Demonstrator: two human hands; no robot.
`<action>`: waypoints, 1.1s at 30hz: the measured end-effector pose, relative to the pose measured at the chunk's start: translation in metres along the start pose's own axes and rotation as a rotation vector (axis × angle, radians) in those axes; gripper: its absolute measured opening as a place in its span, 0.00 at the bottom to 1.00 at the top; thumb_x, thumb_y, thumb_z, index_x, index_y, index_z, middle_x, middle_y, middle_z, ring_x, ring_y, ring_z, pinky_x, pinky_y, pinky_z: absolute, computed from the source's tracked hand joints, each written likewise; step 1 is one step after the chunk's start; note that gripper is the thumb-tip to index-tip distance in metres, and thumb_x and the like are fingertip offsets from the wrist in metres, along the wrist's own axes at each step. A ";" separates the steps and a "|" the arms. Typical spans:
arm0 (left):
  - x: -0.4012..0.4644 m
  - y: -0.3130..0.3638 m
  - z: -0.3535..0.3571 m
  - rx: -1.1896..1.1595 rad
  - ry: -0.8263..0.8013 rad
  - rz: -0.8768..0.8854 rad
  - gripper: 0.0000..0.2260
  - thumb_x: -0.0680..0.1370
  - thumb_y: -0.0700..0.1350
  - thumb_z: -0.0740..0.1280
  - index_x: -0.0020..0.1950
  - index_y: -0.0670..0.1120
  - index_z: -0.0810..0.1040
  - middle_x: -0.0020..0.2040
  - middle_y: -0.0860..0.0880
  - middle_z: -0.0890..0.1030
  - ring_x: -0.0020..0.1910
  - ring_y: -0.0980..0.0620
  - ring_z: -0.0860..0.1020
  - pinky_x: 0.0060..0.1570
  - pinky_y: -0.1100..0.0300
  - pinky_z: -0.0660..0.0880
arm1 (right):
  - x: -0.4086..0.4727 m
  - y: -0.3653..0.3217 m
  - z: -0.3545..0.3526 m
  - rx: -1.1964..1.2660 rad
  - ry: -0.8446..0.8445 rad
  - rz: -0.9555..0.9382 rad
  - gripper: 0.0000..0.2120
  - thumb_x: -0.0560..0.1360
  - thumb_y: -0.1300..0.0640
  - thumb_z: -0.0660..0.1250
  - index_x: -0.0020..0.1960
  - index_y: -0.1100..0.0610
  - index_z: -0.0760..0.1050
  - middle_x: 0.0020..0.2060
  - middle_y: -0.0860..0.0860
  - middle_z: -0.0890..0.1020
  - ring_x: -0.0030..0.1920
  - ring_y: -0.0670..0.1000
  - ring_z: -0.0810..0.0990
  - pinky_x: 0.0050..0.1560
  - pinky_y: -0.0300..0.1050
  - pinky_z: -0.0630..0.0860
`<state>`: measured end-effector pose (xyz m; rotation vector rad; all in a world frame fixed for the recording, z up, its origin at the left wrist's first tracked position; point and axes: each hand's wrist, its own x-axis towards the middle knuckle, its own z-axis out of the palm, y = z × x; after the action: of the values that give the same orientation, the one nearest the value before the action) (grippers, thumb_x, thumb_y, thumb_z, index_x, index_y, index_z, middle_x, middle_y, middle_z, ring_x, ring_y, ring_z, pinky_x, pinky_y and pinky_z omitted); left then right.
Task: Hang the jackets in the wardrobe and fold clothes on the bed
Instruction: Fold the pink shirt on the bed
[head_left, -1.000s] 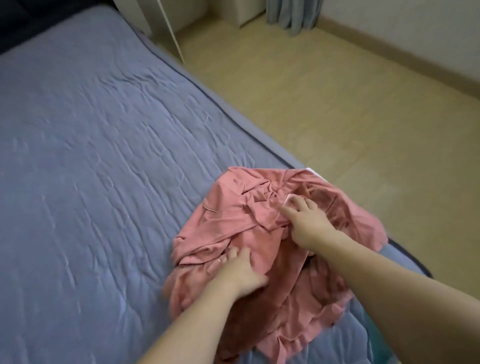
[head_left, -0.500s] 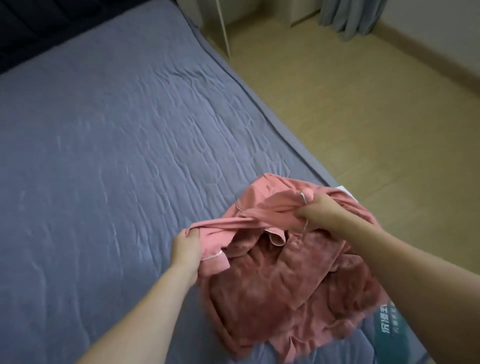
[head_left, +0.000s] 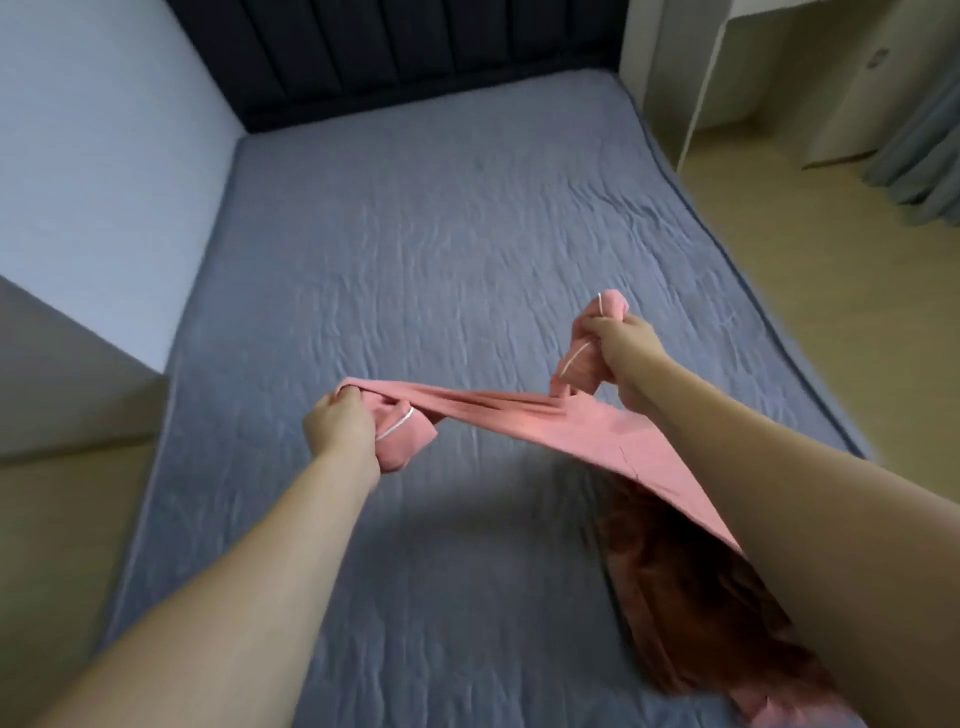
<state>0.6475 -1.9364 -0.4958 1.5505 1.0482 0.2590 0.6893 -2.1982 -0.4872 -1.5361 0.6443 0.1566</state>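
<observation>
Stretching between two raised fists: one pink garment (head_left: 587, 431), held in the air above the bed (head_left: 415, 218).

Left hand (head_left: 340, 431): fingers curled tight round a bunched end of the cloth; a fold pokes out past the knuckles, and a lobe with thin white piping hangs just below and to the right of the fist.

Right hand (head_left: 621, 345): higher and farther out, fingers wrapped round another gathered end; a tuft with white piping stands up above the fist, more cloth drops beneath it.

Between the hands: fabric pulled into a taut twisted band, sloping up toward the right.

Remainder of garment: falls under the right forearm as a darker, fuzzy-looking mass at lower right; whether it touches the grey quilted cover cannot be told.

Surroundings: dark panelled headboard (head_left: 405, 47), pale wood floor (head_left: 831, 270), grey-blue curtain (head_left: 919, 156) at far right.
</observation>
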 end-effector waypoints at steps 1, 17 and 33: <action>0.022 0.007 -0.029 0.003 0.034 0.013 0.06 0.78 0.40 0.60 0.48 0.46 0.76 0.47 0.46 0.79 0.42 0.46 0.76 0.40 0.59 0.71 | -0.010 -0.007 0.033 -0.008 -0.040 -0.013 0.07 0.73 0.62 0.66 0.36 0.56 0.75 0.30 0.51 0.75 0.25 0.46 0.73 0.25 0.36 0.70; 0.186 -0.114 -0.263 0.890 -0.155 -0.020 0.25 0.75 0.49 0.69 0.70 0.46 0.69 0.67 0.39 0.74 0.65 0.39 0.73 0.66 0.47 0.69 | -0.100 0.089 0.250 -0.800 -0.534 0.077 0.26 0.77 0.54 0.66 0.73 0.58 0.65 0.61 0.60 0.76 0.51 0.54 0.75 0.49 0.45 0.69; 0.175 -0.325 -0.075 1.548 -0.599 0.543 0.25 0.75 0.53 0.65 0.72 0.51 0.67 0.75 0.46 0.61 0.73 0.42 0.61 0.72 0.42 0.53 | 0.001 0.342 0.195 -1.828 -0.607 -0.775 0.32 0.75 0.42 0.61 0.75 0.50 0.57 0.72 0.53 0.63 0.73 0.57 0.58 0.74 0.57 0.47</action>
<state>0.5452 -1.7875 -0.8259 2.9897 0.1606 -0.8373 0.5812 -1.9915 -0.8039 -3.0812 -0.9807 0.6908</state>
